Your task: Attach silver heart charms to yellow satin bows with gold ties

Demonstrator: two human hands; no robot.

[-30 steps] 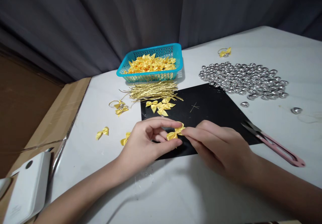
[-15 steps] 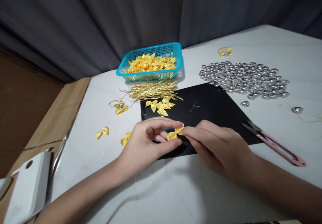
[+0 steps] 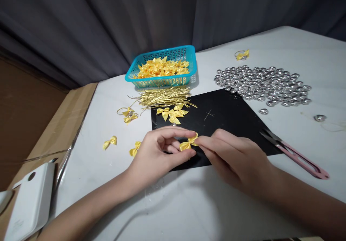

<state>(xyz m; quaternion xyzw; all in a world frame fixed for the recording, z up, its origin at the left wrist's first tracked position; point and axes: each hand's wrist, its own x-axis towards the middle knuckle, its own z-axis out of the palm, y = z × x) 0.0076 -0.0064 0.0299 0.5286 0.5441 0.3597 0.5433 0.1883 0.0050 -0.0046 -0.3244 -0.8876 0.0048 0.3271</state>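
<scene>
While the left hand pinches a yellow ribbon bow between fingertips, the right hand pinches its right edge.

The head view looks forward and down at the tabletop from close above; it faces a curtain.

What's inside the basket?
Lots of bows are piled in the basket, like the bow in the left hand. Whatever lies under the top ones can't be seen, because they cover it.
</scene>
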